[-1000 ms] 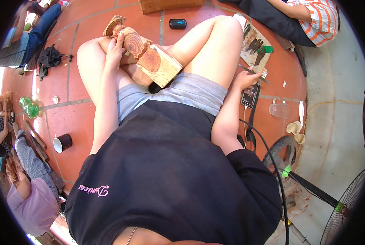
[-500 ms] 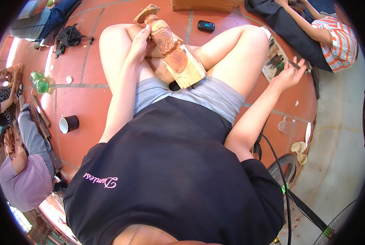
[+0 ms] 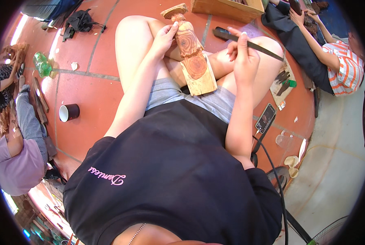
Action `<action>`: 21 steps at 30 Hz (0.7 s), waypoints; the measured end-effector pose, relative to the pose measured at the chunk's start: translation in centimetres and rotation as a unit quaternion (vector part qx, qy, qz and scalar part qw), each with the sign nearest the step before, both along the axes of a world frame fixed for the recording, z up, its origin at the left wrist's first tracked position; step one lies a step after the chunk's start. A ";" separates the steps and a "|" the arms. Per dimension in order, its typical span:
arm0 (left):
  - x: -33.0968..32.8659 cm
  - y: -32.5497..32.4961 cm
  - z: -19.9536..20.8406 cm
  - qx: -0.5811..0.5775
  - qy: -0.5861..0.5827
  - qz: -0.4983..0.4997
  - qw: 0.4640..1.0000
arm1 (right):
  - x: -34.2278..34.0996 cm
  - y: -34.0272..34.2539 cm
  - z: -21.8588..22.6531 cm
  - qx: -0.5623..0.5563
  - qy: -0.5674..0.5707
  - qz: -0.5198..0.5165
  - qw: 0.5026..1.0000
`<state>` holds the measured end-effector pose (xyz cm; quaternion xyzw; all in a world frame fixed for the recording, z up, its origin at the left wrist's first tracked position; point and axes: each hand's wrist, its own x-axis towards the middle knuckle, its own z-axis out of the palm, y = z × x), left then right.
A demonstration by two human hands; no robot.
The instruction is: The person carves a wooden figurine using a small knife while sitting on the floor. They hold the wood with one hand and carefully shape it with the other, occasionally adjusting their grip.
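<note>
Between my bent legs stands a carved wooden piece [image 3: 189,41], with a turned-looking neck, a flared top and a pale square block at its near end. My left hand [image 3: 165,41] is closed around its narrow part near the far end, thumb on the wood. My right hand [image 3: 246,59] is raised over my right knee, to the right of the carving and apart from it. It grips a long, flat, dark file [image 3: 265,50] that points out to the right.
On the right lie a board with several dark tools [image 3: 283,79], a phone [image 3: 266,117] and a clear plastic cup [image 3: 283,139]. A black cup [image 3: 70,112] and green bottle [image 3: 42,64] are on the left. A cardboard box [image 3: 227,10] stands ahead. Co-workers sit on both sides.
My right hand has moved left and inward from the tool board, bringing the file over my knee. My left hand still holds the carving. The phone has come into view.
</note>
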<state>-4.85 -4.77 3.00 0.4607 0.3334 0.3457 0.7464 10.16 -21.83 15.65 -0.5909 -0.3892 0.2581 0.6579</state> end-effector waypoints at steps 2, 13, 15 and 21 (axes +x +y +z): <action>0.3 -0.1 -0.1 -0.005 0.022 0.020 1.000 | -0.4 0.4 -0.5 -0.027 0.024 0.023 0.999; 0.9 -0.5 0.6 -0.006 -0.017 0.043 0.999 | -2.7 3.2 -2.6 -0.040 0.015 0.043 0.998; 0.6 -0.1 0.3 -0.003 0.001 0.048 0.999 | -2.8 3.5 -2.8 -0.040 -0.003 0.049 0.998; 0.5 0.2 0.1 -0.032 0.040 0.053 0.997 | -3.0 4.2 -4.0 -0.088 -0.074 0.019 0.993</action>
